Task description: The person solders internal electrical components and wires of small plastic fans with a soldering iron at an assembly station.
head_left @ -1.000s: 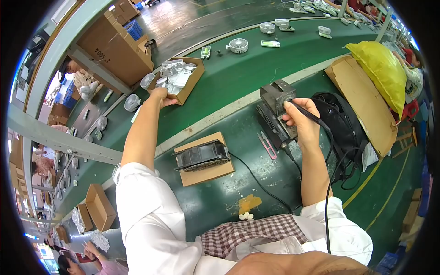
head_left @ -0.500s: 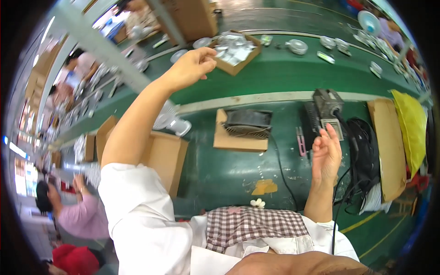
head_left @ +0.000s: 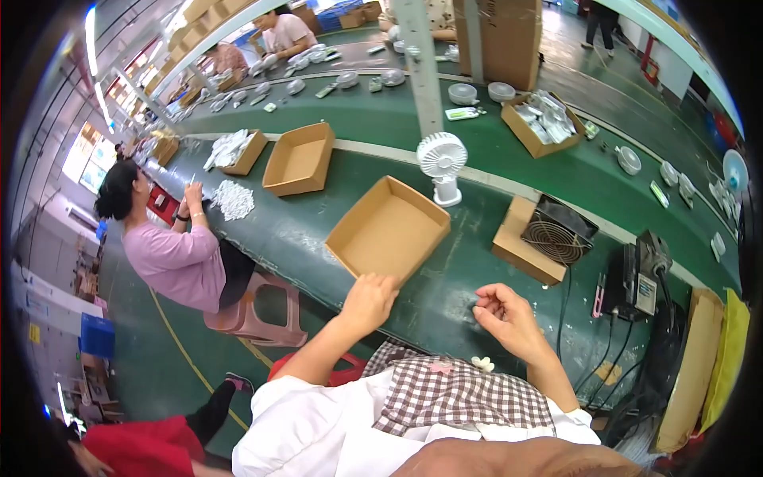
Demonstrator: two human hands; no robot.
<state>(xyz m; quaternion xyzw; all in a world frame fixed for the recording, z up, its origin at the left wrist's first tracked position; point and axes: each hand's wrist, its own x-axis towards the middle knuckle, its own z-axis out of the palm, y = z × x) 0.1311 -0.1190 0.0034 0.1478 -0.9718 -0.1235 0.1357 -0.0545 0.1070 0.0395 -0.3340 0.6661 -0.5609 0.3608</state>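
In front of me an open, shallow cardboard box point(head_left: 381, 230) lies on the green workbench with nothing in it. My left hand point(head_left: 369, 306) is at its near wall, fingers bent and close together over the edge; the thumb is hidden. To the right of the box, my right hand point(head_left: 509, 319) hovers over the bench with its fingers loosely curled and the thumb apart, and no object shows in it. A small white fan point(head_left: 443, 163) stands behind the box's far right corner.
Right of the fan, a black fan point(head_left: 560, 230) rests on a cardboard piece. Farther right are pink tweezers point(head_left: 598, 296) and a black bench unit point(head_left: 636, 278). A carton of silvery packets point(head_left: 542, 123) sits on the conveyor beyond. At left, a person point(head_left: 179, 238) sits beside white parts point(head_left: 233, 199).
My view has swung left. My left hand has come back from the carton of packets to the empty box's near edge. My right hand has moved left, away from the bench unit.
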